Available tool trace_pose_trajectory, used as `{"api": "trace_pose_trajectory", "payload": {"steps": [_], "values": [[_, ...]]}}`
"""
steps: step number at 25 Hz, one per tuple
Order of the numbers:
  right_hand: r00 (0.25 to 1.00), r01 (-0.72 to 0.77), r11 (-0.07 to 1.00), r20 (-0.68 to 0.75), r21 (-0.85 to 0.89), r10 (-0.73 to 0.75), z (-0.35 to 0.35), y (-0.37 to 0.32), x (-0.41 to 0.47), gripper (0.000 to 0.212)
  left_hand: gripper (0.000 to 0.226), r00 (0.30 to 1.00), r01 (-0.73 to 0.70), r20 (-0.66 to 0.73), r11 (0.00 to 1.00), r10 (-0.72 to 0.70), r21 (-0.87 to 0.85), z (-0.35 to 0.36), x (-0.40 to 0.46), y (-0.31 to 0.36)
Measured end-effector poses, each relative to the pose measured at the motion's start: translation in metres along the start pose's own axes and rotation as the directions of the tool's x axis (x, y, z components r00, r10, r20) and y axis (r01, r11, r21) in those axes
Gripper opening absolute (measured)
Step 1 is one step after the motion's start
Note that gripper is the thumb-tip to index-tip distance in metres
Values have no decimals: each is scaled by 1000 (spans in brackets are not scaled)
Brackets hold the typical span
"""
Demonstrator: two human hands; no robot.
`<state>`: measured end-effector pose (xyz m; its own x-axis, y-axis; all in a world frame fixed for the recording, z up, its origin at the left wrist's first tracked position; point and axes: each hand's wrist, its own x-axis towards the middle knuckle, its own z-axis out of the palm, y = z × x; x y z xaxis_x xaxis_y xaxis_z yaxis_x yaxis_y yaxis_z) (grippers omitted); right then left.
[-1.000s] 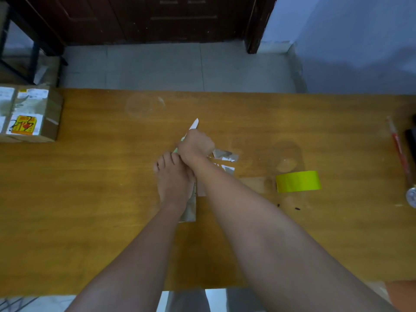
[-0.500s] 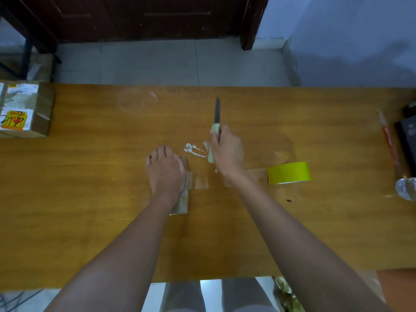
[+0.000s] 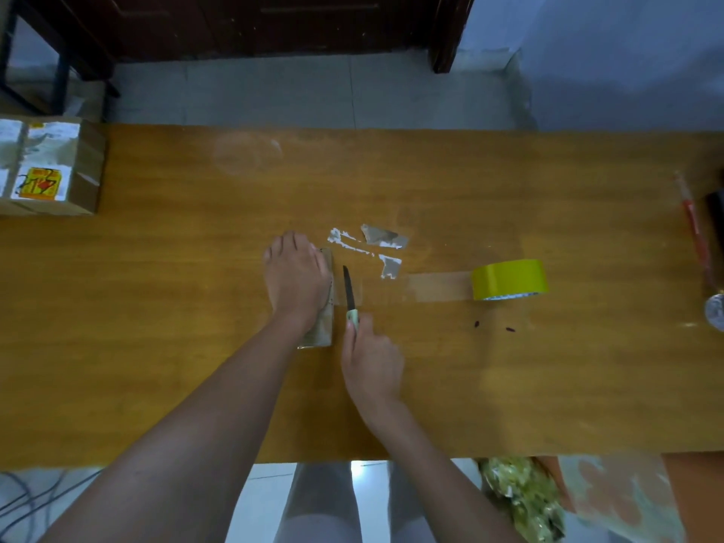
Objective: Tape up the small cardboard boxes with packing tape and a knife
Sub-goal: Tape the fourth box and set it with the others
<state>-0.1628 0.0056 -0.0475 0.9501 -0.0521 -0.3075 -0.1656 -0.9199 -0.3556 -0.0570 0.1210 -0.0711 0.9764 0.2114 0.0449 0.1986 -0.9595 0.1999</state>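
Note:
A small cardboard box point(image 3: 322, 327) lies at the middle of the wooden table point(image 3: 156, 307), mostly covered by my left hand point(image 3: 295, 280), which presses flat on its top. My right hand point(image 3: 370, 362) grips the pale green handle of a knife point(image 3: 349, 297). Its dark blade points away from me, just right of the box, across a clear strip of tape point(image 3: 435, 286). That strip runs along the table to the yellow tape roll point(image 3: 508, 279) on the right.
Torn tape and paper scraps point(image 3: 382, 244) lie beyond the knife. A larger taped box point(image 3: 47, 166) with a yellow label sits at the far left edge. A red-handled tool point(image 3: 695, 233) lies at the right edge. A crinkled bag point(image 3: 521, 499) sits below the table's near edge.
My right hand drew the knife back toward me, from beyond the scraps to beside the box, blade now over the tape strip. My left hand stayed on the box.

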Motion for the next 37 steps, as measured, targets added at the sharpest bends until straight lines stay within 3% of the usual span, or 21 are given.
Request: {"api": "trace_pose_trajectory", "payload": {"steps": [12, 20, 37], "values": [[999, -39, 997, -24, 70, 41, 1, 6, -5, 28, 29, 997, -72, 38, 997, 71, 19, -7, 1, -7], [998, -37, 999, -42, -1, 37, 3, -4, -8, 27, 36, 998, -28, 50, 999, 26, 44, -7, 0, -5], [999, -23, 998, -28, -62, 21, 4, -11, 1, 25, 28, 1000, -23, 17, 1000, 23, 9, -4, -1, -4]]}}
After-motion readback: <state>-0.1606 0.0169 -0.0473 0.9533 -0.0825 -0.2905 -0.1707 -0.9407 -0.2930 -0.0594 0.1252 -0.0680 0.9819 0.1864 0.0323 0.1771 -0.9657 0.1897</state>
